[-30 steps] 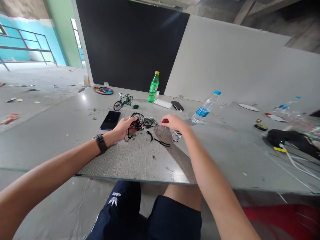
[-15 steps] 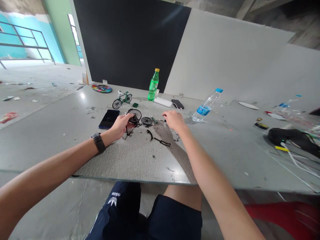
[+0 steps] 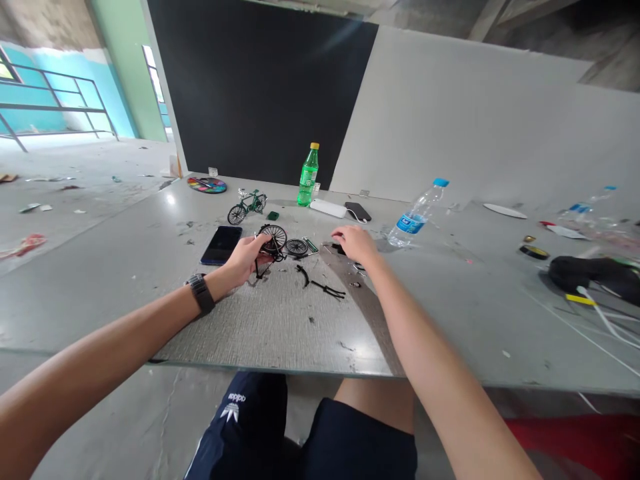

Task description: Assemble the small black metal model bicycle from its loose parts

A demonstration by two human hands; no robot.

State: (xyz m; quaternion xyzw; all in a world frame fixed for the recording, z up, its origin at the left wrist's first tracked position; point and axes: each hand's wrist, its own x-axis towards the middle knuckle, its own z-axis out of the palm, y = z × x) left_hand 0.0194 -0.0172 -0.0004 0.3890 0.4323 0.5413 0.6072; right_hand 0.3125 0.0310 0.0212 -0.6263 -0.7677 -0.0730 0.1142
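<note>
My left hand (image 3: 249, 257) is closed around a partly built black model bicycle (image 3: 273, 240), a spoked wheel and thin frame showing past the fingers. Over the table to the right, my right hand (image 3: 354, 243) has its fingers bent together, low among small parts; whatever they pinch is hidden. Between the hands lie a loose wheel (image 3: 297, 247) and a small green part (image 3: 311, 245). Nearer to me are a curved black mudguard (image 3: 303, 275) and a black fork-shaped piece (image 3: 327, 290). A small silvery part (image 3: 359, 267) rests just under the right wrist.
A finished green model bicycle (image 3: 247, 205) stands behind a dark phone (image 3: 222, 245). Farther back are a green bottle (image 3: 308, 176), a white power bank (image 3: 328, 208) and a paint palette (image 3: 207, 185). To the right are a water bottle (image 3: 413, 221) and black tape (image 3: 533, 252).
The view has shifted slightly, moving everything a little right and down. My right hand stays low over the small parts, its fingers slightly repositioned. My left hand keeps its hold on the model bicycle.
</note>
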